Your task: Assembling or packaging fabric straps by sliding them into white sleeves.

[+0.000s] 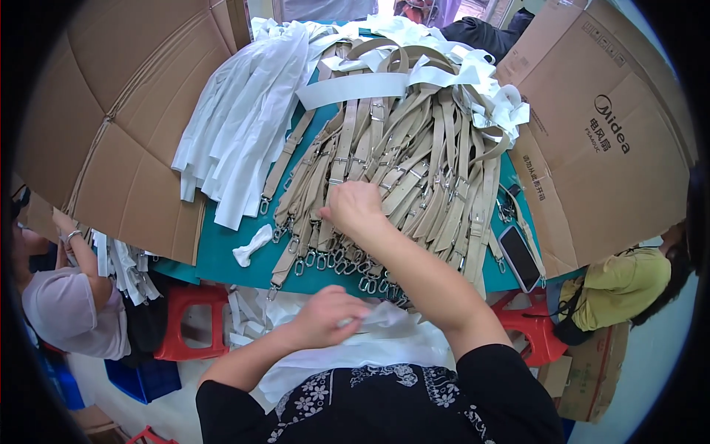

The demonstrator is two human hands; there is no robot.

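A thick pile of beige straps with metal buckles and snap hooks covers the middle of the table, hook ends toward me. My right hand is closed over the near left part of the pile, its fingers curled on a beige strap; the fingertips are partly hidden. Lower down, in front of the table edge, my left hand is blurred by motion above white sheeting on my lap. Whether it holds anything does not show. A crumpled white piece lies left of the straps.
Long white strips hang over the green table at left. Cardboard boxes wall both sides. A phone lies at the right edge. Red stools and people, one in a yellow top, flank the table.
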